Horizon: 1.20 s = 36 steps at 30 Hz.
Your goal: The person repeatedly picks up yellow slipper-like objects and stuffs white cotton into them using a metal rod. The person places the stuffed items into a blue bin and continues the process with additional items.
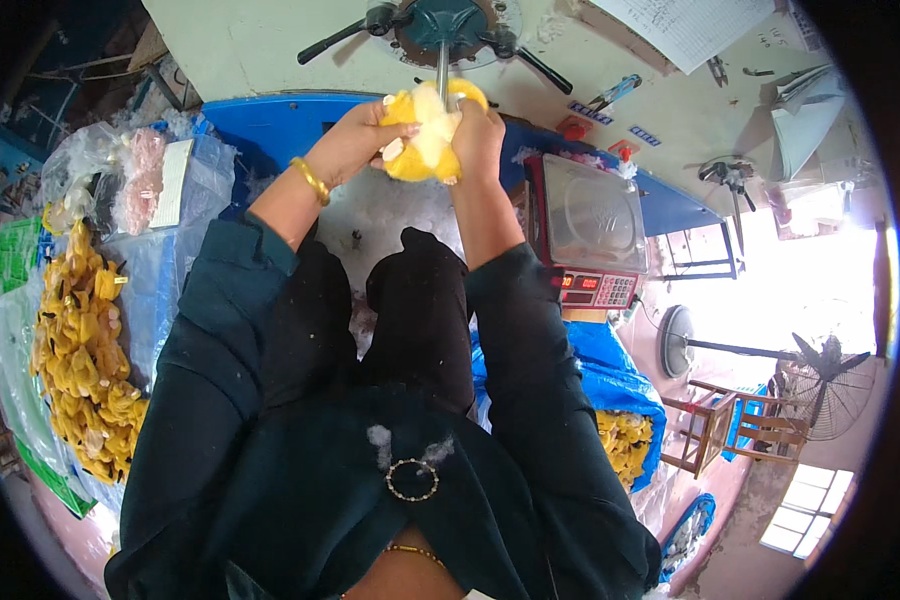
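We are clamping the yellow plush piece [410, 168] at twelve o'clock between our left hand [355, 140] and right hand [478, 142], and should be keeping it square to the metal tube [443, 66], whose tip seems hidden.

The pale desk [270, 60] carries a levered base [467, 18], a second one [732, 172] farther right, papers [690, 28] between them, a blue tool [616, 92] and two red pieces [574, 127].

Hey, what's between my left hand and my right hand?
In the head view, a yellow and white plush is there between your left hand and right hand, both holding it.
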{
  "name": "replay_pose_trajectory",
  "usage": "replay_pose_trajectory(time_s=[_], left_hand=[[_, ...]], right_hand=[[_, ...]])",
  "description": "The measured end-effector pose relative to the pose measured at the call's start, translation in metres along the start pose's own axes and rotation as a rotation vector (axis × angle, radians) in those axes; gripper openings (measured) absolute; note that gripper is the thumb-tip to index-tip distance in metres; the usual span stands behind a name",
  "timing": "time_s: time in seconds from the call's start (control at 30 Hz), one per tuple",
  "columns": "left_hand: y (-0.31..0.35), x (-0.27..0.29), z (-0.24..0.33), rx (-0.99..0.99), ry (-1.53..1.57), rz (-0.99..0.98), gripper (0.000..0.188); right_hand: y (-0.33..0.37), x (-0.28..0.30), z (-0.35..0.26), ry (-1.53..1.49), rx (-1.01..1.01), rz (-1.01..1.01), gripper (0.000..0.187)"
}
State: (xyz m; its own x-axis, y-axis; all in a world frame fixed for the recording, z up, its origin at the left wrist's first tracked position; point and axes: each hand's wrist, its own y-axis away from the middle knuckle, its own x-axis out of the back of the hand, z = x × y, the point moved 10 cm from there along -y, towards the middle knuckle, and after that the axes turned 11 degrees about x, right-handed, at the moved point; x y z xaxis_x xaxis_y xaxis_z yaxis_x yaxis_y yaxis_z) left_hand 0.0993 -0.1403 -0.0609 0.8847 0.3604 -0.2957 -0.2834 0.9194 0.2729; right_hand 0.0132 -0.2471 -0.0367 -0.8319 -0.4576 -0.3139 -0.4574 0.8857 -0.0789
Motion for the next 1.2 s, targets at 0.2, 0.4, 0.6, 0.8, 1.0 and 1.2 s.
replay_pose_trajectory(time_s=[0.2,0.4,0.6,0.8,1.0,1.2], left_hand=[[0.042,-0.013,-0.028,0.063,-0.033,-0.027,0.029],[0.069,-0.080,-0.007,0.041,0.279,-0.156,0.046],[0.068,-0.097,-0.011,0.280,0.635,-0.162,0.043],[0.053,-0.089,-0.001,0.332,0.594,-0.157,0.035],[0.038,-0.080,-0.002,0.302,0.577,-0.174,0.034],[0.064,-0.078,-0.011,0.358,0.657,-0.189,0.044]], right_hand=[[0.036,0.016,0.000,-0.019,-0.076,0.002,0.028],[0.019,0.001,0.044,0.159,-0.291,-0.534,0.029],[0.038,-0.035,-0.014,0.236,-0.013,-0.963,0.029],[0.012,-0.025,-0.001,0.399,-0.045,-0.817,0.028],[0.025,-0.037,-0.012,0.357,-0.134,-0.816,0.030],[0.046,-0.020,-0.003,0.080,-0.244,-0.552,0.035]])
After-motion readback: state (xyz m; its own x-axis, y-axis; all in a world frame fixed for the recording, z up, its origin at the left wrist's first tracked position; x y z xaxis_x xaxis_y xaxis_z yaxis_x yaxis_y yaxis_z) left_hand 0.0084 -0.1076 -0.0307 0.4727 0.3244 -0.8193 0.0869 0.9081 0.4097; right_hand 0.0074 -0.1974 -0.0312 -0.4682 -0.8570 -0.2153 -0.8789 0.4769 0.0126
